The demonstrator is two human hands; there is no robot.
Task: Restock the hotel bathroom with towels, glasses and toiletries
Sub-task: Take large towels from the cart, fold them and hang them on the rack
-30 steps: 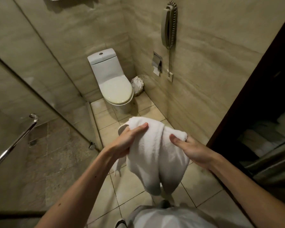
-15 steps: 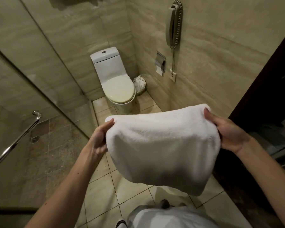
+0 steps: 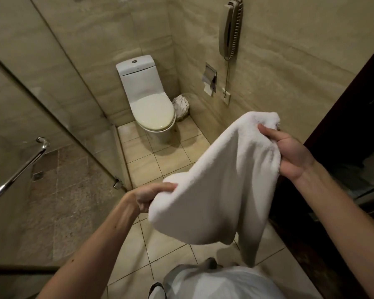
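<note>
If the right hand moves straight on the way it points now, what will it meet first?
The white towel in its own grip; the right hand points up-left into it. Beyond, probably the wall's paper holder, though depth is unclear.

Dim warm light; wide-angle bending at edges; right side dark.

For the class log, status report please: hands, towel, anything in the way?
Left hand grips towel, low end. Right hand grips the high end. Towel slanted in mid-air, one end hanging. Nothing blocking it in view.
</note>
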